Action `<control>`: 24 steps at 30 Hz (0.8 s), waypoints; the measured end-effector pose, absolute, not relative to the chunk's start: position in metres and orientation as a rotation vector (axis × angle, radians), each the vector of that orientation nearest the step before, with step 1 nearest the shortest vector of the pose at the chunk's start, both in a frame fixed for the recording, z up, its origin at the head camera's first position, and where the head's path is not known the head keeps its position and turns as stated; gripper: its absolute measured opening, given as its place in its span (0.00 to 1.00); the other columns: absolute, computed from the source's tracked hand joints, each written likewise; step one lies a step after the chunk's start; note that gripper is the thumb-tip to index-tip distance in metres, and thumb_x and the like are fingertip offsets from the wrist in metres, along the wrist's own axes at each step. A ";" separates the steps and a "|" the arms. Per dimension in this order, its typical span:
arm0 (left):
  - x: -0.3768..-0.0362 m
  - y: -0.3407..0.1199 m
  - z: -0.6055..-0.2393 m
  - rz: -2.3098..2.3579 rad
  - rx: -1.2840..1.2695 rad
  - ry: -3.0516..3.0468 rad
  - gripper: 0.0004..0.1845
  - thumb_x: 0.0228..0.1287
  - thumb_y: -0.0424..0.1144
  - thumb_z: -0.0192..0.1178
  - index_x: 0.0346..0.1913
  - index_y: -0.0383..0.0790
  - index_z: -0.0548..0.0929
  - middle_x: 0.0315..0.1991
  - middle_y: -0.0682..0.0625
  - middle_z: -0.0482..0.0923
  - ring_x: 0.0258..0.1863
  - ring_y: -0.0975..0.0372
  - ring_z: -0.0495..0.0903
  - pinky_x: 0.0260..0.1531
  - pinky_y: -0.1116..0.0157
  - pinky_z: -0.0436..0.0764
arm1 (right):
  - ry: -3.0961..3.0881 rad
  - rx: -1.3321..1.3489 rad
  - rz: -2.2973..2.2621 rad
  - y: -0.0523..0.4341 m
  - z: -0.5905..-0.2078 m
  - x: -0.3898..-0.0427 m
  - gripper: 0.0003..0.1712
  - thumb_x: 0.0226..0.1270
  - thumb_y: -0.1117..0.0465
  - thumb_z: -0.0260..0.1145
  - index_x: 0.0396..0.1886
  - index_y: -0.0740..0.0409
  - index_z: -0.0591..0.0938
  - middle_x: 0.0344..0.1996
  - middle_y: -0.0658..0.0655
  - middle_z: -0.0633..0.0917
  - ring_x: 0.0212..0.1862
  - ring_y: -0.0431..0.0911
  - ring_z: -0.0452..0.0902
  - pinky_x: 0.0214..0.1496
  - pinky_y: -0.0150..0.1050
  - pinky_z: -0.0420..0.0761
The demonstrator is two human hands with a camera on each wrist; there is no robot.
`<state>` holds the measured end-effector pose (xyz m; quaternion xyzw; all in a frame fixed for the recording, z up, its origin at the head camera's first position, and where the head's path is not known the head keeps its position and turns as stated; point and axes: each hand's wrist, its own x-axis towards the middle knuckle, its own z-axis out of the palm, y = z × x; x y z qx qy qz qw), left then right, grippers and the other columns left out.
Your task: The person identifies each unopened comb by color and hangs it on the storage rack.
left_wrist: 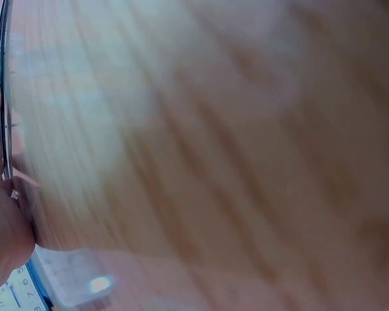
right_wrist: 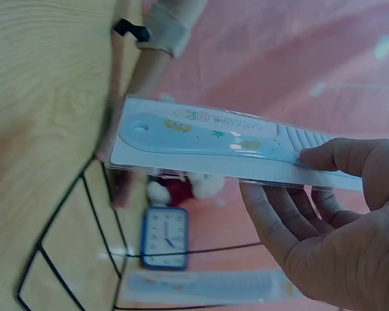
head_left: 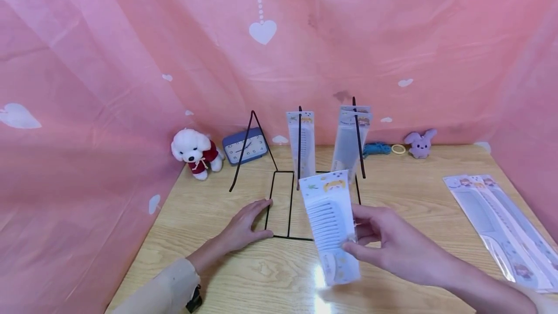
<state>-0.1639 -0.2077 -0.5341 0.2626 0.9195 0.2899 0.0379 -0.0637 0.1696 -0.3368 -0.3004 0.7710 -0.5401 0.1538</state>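
Note:
My right hand [head_left: 388, 243] pinches a packaged comb [head_left: 329, 227] between thumb and fingers, upright and facing me. In the right wrist view the comb's pale blue handle [right_wrist: 207, 136] shows through its clear wrapper. The comb is in front of a black wire display rack [head_left: 289, 205] and hides part of its base. My left hand [head_left: 246, 224] rests at the rack's left side, fingertips and thumb touching the base wire. One packaged comb [head_left: 307, 142] hangs on the middle prong, and more packaged combs [head_left: 346, 147] hang on the right prong. The left prong [head_left: 242, 151] bears nothing.
Several packaged combs [head_left: 501, 227] lie on the table [head_left: 405, 178] at the right. Along the back stand a white plush dog [head_left: 192, 147], a blue clock [head_left: 246, 148] and a purple plush rabbit [head_left: 420, 145], with blue cord [head_left: 377, 149] and a yellow ring [head_left: 398, 149].

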 end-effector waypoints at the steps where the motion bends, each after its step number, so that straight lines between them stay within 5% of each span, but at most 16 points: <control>1: -0.164 -0.208 -0.534 0.891 0.806 2.821 0.48 0.66 0.62 0.71 0.84 0.52 0.63 0.82 0.45 0.62 0.81 0.48 0.60 0.77 0.42 0.62 | 2.191 -0.848 -1.550 0.167 -0.339 -0.064 0.26 0.76 0.64 0.70 0.69 0.68 0.77 0.55 0.57 0.88 0.48 0.45 0.89 0.48 0.40 0.90; 24: -0.165 -0.208 -0.536 0.864 0.824 2.845 0.48 0.66 0.61 0.73 0.83 0.51 0.64 0.82 0.46 0.62 0.80 0.49 0.61 0.77 0.44 0.64 | 1.978 -0.693 -1.547 0.146 -0.366 -0.077 0.19 0.75 0.68 0.70 0.62 0.66 0.81 0.52 0.60 0.87 0.50 0.48 0.89 0.50 0.38 0.88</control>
